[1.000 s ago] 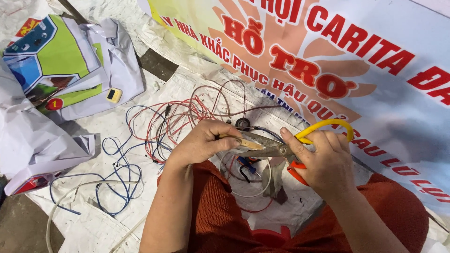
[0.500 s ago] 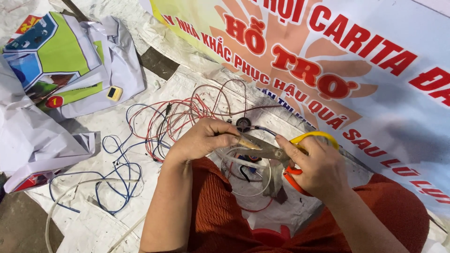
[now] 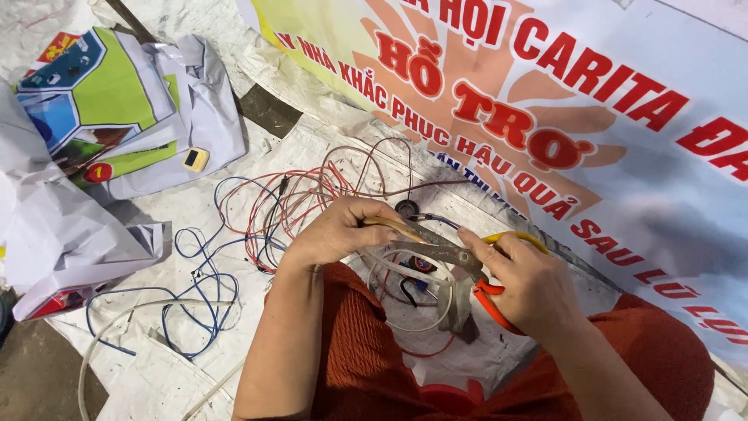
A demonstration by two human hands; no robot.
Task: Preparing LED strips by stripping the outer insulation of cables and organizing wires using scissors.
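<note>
A pair of scissors [image 3: 460, 265] with yellow and orange handles is gripped in the right hand [image 3: 526, 284], whose fingers are curled through and around the handle loops; the metal blades are pointed leftward toward the left hand [image 3: 335, 230]. A thin tan piece of wire [image 3: 393, 228] is pinched between the thumb and fingers of the left hand, and its free end is laid against the scissor blades, just beside the right hand's fingertips. Whether the blades are closed on the wire cannot be told. Both hands are held above the lap, which is covered in rust-red cloth [image 3: 366, 351]. A loop of pale cable [image 3: 413, 300] and a small black round part [image 3: 406, 207] are seen just below and behind the scissors. A tangle of red wires [image 3: 300, 199] is spread on the white sheet [image 3: 179, 210] beside the left hand, and blue wires [image 3: 199, 292] are trailed toward the sheet's lower left corner. A printed banner [image 3: 545, 101] is laid along the sheet's far right edge, and crumpled printed plastic [image 3: 109, 109] lies at its upper left corner.
</note>
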